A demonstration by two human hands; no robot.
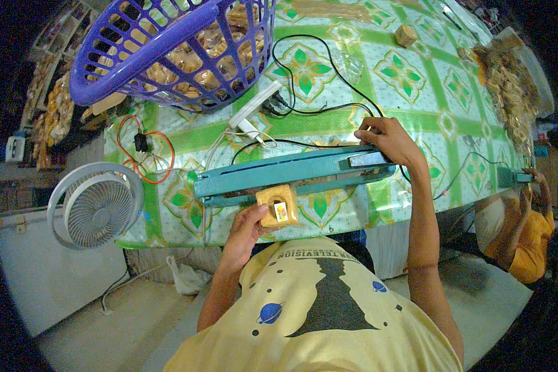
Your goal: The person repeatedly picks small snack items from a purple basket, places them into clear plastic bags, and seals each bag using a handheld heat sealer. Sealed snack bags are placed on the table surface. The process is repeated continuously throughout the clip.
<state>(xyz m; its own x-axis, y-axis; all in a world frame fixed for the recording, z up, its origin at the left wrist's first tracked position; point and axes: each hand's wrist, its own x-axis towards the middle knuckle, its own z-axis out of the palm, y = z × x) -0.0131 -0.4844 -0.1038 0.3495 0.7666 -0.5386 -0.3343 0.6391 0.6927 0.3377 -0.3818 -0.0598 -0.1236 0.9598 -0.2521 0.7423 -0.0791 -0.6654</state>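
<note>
Tablecloth (361, 93) patterned green, floor (124, 322) greyish; left grip (243, 239) pinching packet (269, 197); right grip (392, 139) closure unclear.

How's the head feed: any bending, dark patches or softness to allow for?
Head view: fisheye bows the near edge of the patterned tablecloth; the picture's rim falls to grainy black; bagged goods far left look dim and soft; the tan packet in the left hand reads clearer.

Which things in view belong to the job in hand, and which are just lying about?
In the job:
- tan wrapped pack, held in the left hand
- teal impulse sealer, right hand at its right end
- purple basket of packs, probably
- white power strip, probably

Just lying about, it seems:
- grey fan
- white plastic bag, lower left
</note>
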